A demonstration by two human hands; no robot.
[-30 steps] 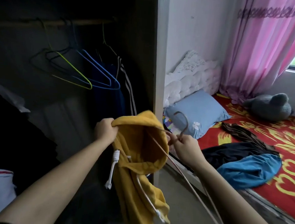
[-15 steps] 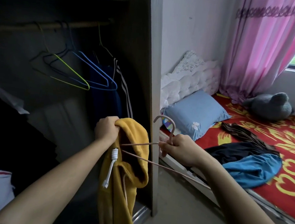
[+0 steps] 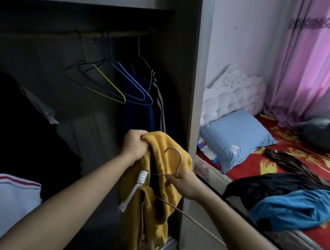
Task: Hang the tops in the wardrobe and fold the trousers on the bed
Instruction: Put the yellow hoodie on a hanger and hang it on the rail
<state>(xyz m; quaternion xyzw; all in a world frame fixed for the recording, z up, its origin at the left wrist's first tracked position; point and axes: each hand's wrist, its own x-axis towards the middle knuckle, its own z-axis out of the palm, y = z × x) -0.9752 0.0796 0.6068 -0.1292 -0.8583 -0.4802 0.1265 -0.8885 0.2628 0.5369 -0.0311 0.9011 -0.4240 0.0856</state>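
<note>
A mustard-yellow hooded top (image 3: pixel 153 205) with white drawstrings hangs in front of the open wardrobe (image 3: pixel 183 70). My left hand (image 3: pixel 135 146) grips its collar at the top. My right hand (image 3: pixel 183 181) pinches a thin pink wire hanger (image 3: pixel 174 159) just below its hook; one hanger arm goes inside the top, the other sticks out toward the floor. On the red patterned bed (image 3: pixel 327 175) lie a blue garment (image 3: pixel 296 208), a dark one (image 3: pixel 274 184) and a brown one (image 3: pixel 294 162).
Empty blue and green hangers (image 3: pixel 123 87) and a dark striped garment (image 3: pixel 158 102) hang on the wardrobe rail (image 3: pixel 116 35). White folded cloth (image 3: pixel 2 200) sits lower left. A blue pillow (image 3: pixel 237 137), a grey plush toy (image 3: pixel 323 132) and a pink curtain (image 3: pixel 313 64) are by the bed.
My right hand moved left with the hanger, bringing its hook against the top's neck opening. The top now hangs straighter below my left hand. My view shifted closer to the wardrobe.
</note>
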